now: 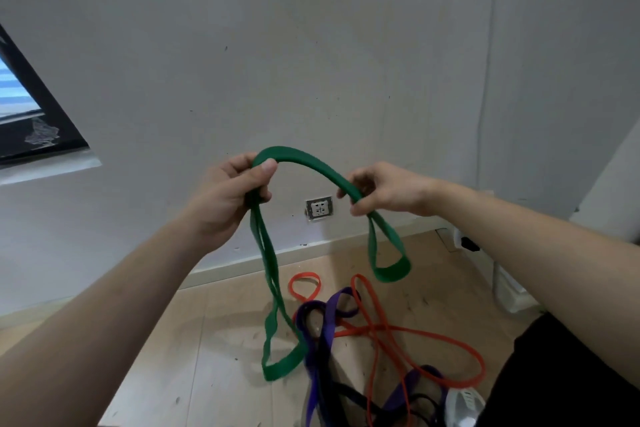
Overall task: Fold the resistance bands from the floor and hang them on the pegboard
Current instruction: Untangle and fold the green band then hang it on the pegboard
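Clutching the green band [311,163] in the left hand [228,194], fingers and thumb curling round its doubled strands. Pinching it further along with the right hand [384,189], keeping the two hands apart. Holding it up as an arch before the wall, letting a long loop dangle on the left and a short one on the right. Seemingly working through the fold, not yet hanging. Leaving the purple band [325,326] and red band [433,340] tangled on the floor [207,340]. Next, probably needing to even up the loops, then looking for the pegboard, out of view here.
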The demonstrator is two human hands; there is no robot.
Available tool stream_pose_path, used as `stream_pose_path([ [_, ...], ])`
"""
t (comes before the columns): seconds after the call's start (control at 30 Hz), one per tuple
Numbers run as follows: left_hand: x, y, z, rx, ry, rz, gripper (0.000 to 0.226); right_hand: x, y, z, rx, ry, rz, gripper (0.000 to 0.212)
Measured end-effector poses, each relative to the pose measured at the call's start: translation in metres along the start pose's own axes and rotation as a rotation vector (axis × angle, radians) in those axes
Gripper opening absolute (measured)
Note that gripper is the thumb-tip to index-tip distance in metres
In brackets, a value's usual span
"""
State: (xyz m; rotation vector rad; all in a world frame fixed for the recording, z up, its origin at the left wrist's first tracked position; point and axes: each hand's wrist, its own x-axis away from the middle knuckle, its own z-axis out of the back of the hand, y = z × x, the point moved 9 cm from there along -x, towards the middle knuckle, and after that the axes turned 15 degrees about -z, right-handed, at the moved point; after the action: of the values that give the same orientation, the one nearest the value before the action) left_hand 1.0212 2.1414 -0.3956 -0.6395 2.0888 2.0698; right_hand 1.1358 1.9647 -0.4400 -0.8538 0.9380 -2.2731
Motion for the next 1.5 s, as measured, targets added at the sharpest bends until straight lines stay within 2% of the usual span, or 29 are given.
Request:
stream_pose_path([
  [0.1, -0.004, 0.007, -0.017, -0.017, -0.014, -0.018, 0.012, -0.005, -0.009, -0.024, 0.000, -0.051, 0.016, 0.026],
  [0.13, -0.005, 0.008, -0.021, -0.040, -0.022, -0.026, 0.008, -0.006, -0.015, -0.029, -0.051, -0.060, 0.031, 0.028],
  [0.2, -0.006, 0.008, -0.027, -0.098, -0.060, -0.043, 0.009, -0.005, -0.034, -0.030, -0.210, -0.043, 0.104, 0.030],
  [0.3, -0.005, 0.006, -0.025, -0.191, -0.097, -0.049, 0.025, 0.002, -0.062, -0.024, -0.405, 0.006, 0.249, 0.031],
  [0.53, 0.003, 0.006, -0.003, -0.344, -0.199, -0.039, 0.043, 0.021, -0.086, -0.017, -0.414, 0.095, 0.360, 0.025],
  [0.67, 0.012, -0.015, -0.004, -0.498, -0.286, 0.014, 0.027, 0.027, -0.086, -0.001, -0.512, 0.132, 0.386, 0.018],
  [0.8, 0.013, -0.019, 0.002, -0.512, -0.263, 0.041, 0.030, 0.031, -0.069, 0.020, -0.535, 0.104, 0.336, 0.018],
  [0.93, 0.005, 0.003, 0.013, -0.389, -0.090, -0.031, 0.049, 0.022, -0.035, 0.019, -0.307, 0.037, 0.207, 0.021],
  [1.07, 0.000, 0.013, 0.005, -0.303, -0.033, -0.083, 0.044, 0.014, -0.020, -0.009, -0.101, -0.052, 0.125, 0.028],
  [1.17, -0.005, 0.019, -0.010, -0.327, -0.033, -0.116, 0.040, 0.009, -0.020, -0.027, -0.027, -0.073, 0.109, 0.025],
  [1.37, -0.009, 0.030, -0.018, -0.486, -0.045, -0.211, 0.029, -0.007, -0.012, -0.037, -0.079, -0.071, 0.069, 0.028],
  [1.5, -0.012, 0.036, -0.021, -0.534, -0.039, -0.224, 0.028, -0.014, -0.014, -0.049, -0.250, -0.094, 0.080, 0.035],
])
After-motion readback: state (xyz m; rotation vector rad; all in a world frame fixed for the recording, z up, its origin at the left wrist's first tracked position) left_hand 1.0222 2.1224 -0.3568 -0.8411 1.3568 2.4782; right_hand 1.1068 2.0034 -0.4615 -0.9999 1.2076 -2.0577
